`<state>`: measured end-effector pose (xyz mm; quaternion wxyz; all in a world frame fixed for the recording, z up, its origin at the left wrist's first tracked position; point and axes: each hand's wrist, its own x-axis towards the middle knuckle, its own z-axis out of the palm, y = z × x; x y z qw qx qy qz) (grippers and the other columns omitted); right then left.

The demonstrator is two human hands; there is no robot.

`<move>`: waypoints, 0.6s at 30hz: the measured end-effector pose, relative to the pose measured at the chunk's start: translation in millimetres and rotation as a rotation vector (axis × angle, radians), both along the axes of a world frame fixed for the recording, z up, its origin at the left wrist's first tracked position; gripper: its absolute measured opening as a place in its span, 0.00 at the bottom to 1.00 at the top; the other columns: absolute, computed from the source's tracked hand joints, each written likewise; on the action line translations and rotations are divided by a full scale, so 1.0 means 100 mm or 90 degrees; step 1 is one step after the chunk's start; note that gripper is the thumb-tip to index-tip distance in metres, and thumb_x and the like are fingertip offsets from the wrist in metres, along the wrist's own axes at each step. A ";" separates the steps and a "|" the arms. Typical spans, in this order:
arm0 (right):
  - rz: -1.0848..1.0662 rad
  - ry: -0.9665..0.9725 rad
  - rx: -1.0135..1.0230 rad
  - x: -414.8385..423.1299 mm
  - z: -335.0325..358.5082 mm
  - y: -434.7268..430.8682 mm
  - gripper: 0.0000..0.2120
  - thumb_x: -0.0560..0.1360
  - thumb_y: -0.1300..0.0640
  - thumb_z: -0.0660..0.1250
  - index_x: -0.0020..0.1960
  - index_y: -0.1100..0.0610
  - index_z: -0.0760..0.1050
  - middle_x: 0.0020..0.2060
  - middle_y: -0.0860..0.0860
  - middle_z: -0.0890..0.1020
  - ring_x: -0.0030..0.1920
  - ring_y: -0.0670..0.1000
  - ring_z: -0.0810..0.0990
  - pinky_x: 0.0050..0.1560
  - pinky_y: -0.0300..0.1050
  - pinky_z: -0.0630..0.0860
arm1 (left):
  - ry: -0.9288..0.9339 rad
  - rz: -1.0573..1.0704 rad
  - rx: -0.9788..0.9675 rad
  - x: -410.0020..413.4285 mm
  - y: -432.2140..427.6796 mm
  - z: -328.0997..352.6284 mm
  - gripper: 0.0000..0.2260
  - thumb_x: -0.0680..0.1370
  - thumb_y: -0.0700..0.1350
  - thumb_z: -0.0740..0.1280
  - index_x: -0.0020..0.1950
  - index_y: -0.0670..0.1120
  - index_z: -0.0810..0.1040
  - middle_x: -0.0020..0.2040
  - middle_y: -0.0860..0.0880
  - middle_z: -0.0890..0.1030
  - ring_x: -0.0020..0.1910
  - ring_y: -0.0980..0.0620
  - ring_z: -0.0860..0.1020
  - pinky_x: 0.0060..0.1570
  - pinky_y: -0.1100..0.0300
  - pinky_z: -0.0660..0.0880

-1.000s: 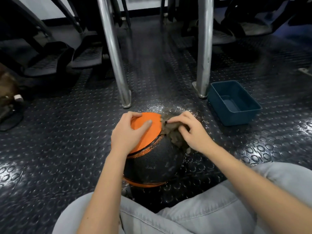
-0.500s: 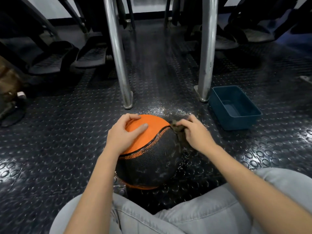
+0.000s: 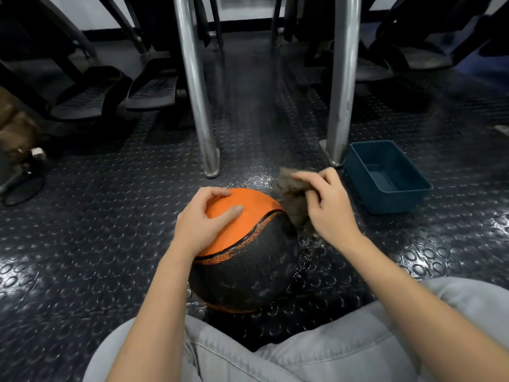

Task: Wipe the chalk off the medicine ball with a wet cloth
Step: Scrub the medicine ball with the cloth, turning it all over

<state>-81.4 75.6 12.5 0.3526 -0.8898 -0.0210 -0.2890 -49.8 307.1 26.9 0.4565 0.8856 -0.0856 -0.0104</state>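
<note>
Fingers (image 3: 304, 177) of my right hand (image 3: 332, 213) pinch the brown cloth (image 3: 292, 206), which hangs at the right edge of the medicine ball (image 3: 248, 268). My left hand (image 3: 202, 220) rests spread on its orange top. The ball sits on the floor (image 3: 110, 230) near my knees.

The dark studded rubber floor (image 3: 110, 216) carries the orange-and-black medicine ball (image 3: 248, 266), a blue rectangular plastic tub (image 3: 385, 201) and two metal legs (image 3: 205, 150).

The medicine ball (image 3: 248, 266), black and pebbled with an orange top panel, rests on the studded floor (image 3: 110, 230); faint pale smears mark the black. The cloth (image 3: 293, 205), brown and crumpled, lies against its upper right side.
</note>
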 end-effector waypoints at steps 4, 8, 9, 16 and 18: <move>0.107 0.089 -0.050 -0.09 -0.18 0.17 0.17 0.75 0.64 0.55 0.59 0.55 0.76 0.49 0.57 0.71 0.47 0.54 0.74 0.50 0.49 0.75 | -0.001 0.002 0.000 0.01 0.00 0.00 0.14 0.72 0.56 0.71 0.56 0.59 0.74 0.53 0.71 0.71 0.52 0.66 0.70 0.56 0.60 0.61; -0.081 0.302 -0.148 0.03 -0.19 -0.12 0.18 0.77 0.66 0.57 0.61 0.50 0.76 0.49 0.54 0.68 0.50 0.60 0.75 0.46 0.50 0.73 | 0.004 -0.003 -0.029 0.03 -0.02 -0.02 0.15 0.69 0.58 0.73 0.53 0.61 0.74 0.54 0.68 0.73 0.57 0.61 0.71 0.57 0.58 0.65; -0.070 0.216 -0.096 0.02 -0.13 -0.09 0.19 0.76 0.67 0.57 0.60 0.51 0.76 0.48 0.53 0.68 0.49 0.57 0.75 0.47 0.49 0.73 | 0.003 0.007 -0.042 0.04 -0.02 -0.02 0.14 0.69 0.58 0.74 0.52 0.61 0.75 0.55 0.66 0.73 0.58 0.59 0.71 0.57 0.57 0.66; 0.024 0.183 -0.112 -0.15 -0.26 0.11 0.17 0.76 0.62 0.56 0.60 0.52 0.76 0.49 0.55 0.70 0.46 0.59 0.76 0.48 0.52 0.75 | 0.047 0.122 -0.051 0.14 -0.12 0.00 0.21 0.70 0.59 0.72 0.59 0.54 0.76 0.60 0.55 0.73 0.59 0.54 0.70 0.58 0.53 0.69; -0.102 0.287 -0.121 -0.06 -0.27 -0.05 0.18 0.78 0.63 0.56 0.62 0.48 0.74 0.49 0.54 0.69 0.48 0.60 0.76 0.47 0.54 0.75 | 0.046 0.153 -0.044 0.12 -0.16 -0.01 0.20 0.70 0.60 0.71 0.59 0.54 0.75 0.58 0.57 0.72 0.57 0.56 0.69 0.57 0.55 0.67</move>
